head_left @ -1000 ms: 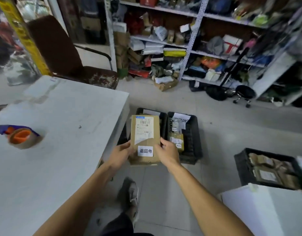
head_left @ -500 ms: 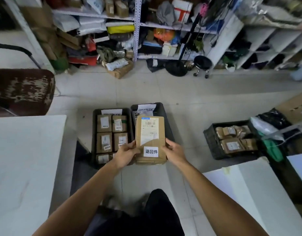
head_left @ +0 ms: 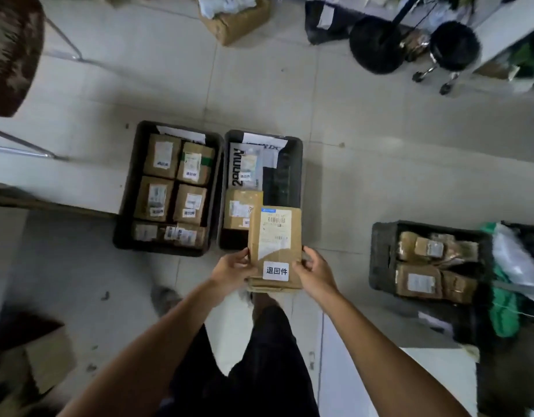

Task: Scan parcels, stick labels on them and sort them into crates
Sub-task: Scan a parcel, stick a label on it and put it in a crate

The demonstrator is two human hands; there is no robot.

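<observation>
Both hands, left hand (head_left: 232, 272) and right hand (head_left: 315, 273), grip the parcel (head_left: 274, 236) between them.

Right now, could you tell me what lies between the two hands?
In the head view, the cardboard parcel lies between them: left hand and right hand grip its near corners.

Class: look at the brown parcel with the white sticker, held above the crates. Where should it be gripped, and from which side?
Grip the cardboard parcel by its two long side edges near the lower end, one hand from each side, as the left hand and right hand do. It is flat and oblong, so its narrow width fits between the hands and the labels stay uncovered.
</observation>
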